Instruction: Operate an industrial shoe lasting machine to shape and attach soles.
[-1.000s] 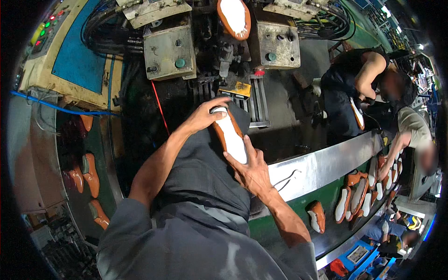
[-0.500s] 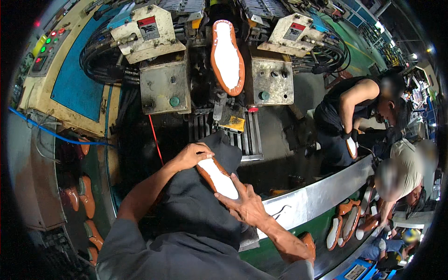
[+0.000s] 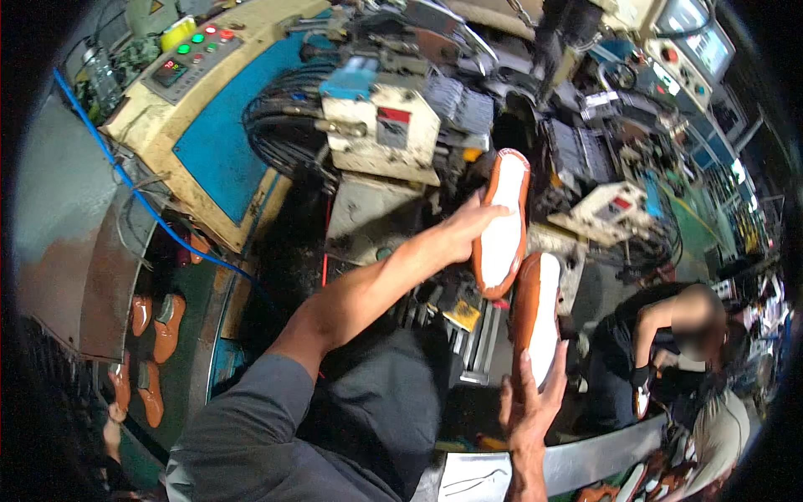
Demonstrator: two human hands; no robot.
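Note:
A brown shoe upper, its white sole side facing up, sits in the middle of the machine. My left hand grips its left edge, with the thumb on the white face and the other fingers hidden. Just right of it and nearer to me is a second brown shoe upper, also white side up and tilted. My right hand holds this one by its near end, fingers along both sides. The two shoe uppers are very close together; whether they touch I cannot tell.
A control panel with lit buttons stands at the far left. Several brown shoes lie at the lower left. A metal ledge runs along the lower right. A person bends over a shoe on the right.
My left hand has left the shoe upper over my lap and reached up to the one on the machine. My right hand has raised the other beside it. The view has shifted.

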